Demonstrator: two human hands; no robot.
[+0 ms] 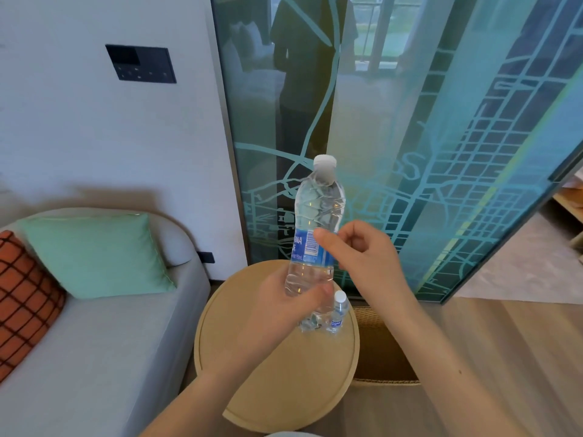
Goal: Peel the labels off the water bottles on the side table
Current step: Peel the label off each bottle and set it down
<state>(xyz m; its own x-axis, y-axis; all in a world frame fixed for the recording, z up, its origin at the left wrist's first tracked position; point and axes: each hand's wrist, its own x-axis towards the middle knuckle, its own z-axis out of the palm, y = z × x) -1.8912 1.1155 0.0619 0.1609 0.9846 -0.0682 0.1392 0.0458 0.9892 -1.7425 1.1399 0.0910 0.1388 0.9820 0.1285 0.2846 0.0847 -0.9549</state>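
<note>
A clear water bottle [318,212] with a white cap is held upright above the round side table [277,380]. Its blue label [307,246] wraps the middle. My left hand [280,307] grips the bottle's lower part. My right hand [359,257] is at the label's right side, its fingertips pinching the label's edge near the barcode. A second, small-looking bottle [337,313] with a blue label stands on the table just behind my left hand. The first bottle's base is hidden by my left hand.
A grey sofa [94,335] with a teal cushion [97,257] and an orange checked cushion [22,298] lies to the left. A glass panel [441,152] with a map pattern stands behind the table. A woven basket [381,348] sits at the table's right.
</note>
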